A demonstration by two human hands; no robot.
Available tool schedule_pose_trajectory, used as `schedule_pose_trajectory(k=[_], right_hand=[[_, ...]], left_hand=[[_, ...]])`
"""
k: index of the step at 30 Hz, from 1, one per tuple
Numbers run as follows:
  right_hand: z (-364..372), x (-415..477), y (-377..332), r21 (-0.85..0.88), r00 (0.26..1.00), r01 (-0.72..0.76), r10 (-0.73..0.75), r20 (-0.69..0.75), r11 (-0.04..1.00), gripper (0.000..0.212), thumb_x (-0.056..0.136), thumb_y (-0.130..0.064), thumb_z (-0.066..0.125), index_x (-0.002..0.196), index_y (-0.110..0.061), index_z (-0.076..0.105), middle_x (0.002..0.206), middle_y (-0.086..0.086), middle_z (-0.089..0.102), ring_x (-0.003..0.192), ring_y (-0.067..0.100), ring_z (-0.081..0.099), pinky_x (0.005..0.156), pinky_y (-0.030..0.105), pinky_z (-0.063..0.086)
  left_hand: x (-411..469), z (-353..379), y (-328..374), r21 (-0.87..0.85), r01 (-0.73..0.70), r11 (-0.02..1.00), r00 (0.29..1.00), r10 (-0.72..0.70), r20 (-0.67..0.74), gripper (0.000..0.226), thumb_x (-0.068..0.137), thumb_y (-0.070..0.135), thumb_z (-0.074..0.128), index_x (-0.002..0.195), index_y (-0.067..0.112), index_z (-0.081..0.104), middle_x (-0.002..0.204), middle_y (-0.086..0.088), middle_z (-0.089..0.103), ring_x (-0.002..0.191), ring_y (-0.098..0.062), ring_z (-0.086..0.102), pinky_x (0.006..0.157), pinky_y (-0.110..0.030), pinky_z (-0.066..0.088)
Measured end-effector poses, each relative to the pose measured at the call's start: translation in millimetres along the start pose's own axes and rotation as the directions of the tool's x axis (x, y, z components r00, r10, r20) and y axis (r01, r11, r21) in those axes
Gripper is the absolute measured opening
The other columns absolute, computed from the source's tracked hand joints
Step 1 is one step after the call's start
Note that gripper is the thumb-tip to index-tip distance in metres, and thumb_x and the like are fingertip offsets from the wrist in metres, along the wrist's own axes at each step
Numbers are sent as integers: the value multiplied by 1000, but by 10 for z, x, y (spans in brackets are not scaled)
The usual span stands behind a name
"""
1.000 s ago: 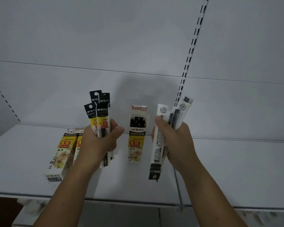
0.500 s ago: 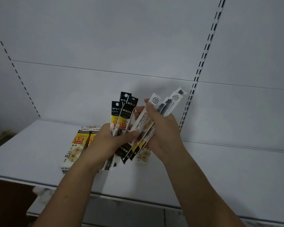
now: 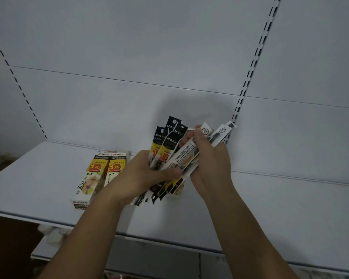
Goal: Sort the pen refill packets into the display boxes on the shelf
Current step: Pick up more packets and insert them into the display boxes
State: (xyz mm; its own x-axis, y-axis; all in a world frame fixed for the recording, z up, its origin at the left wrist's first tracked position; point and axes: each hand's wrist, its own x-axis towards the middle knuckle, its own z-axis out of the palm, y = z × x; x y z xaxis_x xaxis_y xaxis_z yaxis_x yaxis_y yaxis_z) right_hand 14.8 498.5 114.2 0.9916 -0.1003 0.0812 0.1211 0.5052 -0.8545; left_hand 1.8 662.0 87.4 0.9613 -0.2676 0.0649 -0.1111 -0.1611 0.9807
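Your left hand (image 3: 141,174) grips a fan of black-and-yellow packets (image 3: 169,137) mid-length; your right hand (image 3: 212,168) clamps white-backed packets (image 3: 220,133) against them. They look light, thin and slick: hold mid-body, not the tips. Two display boxes (image 3: 95,174) sit just left on the shelf (image 3: 28,178).

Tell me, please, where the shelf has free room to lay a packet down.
Widest bare patch: the shelf right of the right grip, up to the back wall. A smaller one lies left of the two display boxes, toward the shelf's left end. The middle is crowded: left grip and right grip hold packets there, beside the boxes.
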Motion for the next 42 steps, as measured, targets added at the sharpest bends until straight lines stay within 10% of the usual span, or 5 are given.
schedule_pose_trajectory(k=[12, 21, 29, 36, 42], right_hand=[[-419, 95, -309, -407, 970, 225, -241, 11, 885, 61, 89, -21, 81, 141, -31, 48, 120, 1, 74, 106, 16, 74, 91, 38, 61], [-538, 81, -723, -670, 669, 738, -223, 709, 83, 92, 65, -59, 92, 143, -31, 53, 160, -11, 39, 154, 11, 24, 125, 40, 24], [-397, 223, -483, -375, 385, 804, -76, 920, -461, 42, 81, -44, 82, 120, -29, 73, 123, -9, 69, 120, 22, 59, 116, 52, 30], [-471, 230, -534, -405, 443, 833, 16, 896, -376, 20, 99, -43, 56, 103, -30, 70, 96, -15, 66, 78, 8, 57, 76, 31, 44], [-686, 145, -613, -792, 869, 409, 71, 490, 454, 27, 105, -33, 57, 86, -18, 70, 72, 1, 70, 58, 17, 67, 59, 21, 52]], left_hand=[[107, -91, -22, -28, 49, 998, 999, -49, 7, 46, 73, 32, 86, 116, 20, 75, 106, -2, 81, 97, -22, 79, 85, -39, 63], [134, -188, 1, -94, 27, 995, 997, -20, 71, 46, 74, 25, 84, 119, 17, 75, 111, -6, 80, 103, -28, 77, 88, -41, 63], [151, -146, 54, -120, 29, 992, 984, -7, 177, 20, 77, 19, 81, 93, 30, 84, 102, -9, 80, 95, -24, 78, 78, -26, 60], [166, -159, 22, -258, 92, 962, 976, -36, 215, 64, 96, 44, 72, 98, -19, 61, 65, -27, 51, 40, -15, 36, 45, -22, 32], [208, -135, -36, -309, -21, 951, 1000, 26, 11, 40, 92, 48, 73, 96, 8, 78, 74, -18, 62, 42, -15, 35, 48, -26, 31]])
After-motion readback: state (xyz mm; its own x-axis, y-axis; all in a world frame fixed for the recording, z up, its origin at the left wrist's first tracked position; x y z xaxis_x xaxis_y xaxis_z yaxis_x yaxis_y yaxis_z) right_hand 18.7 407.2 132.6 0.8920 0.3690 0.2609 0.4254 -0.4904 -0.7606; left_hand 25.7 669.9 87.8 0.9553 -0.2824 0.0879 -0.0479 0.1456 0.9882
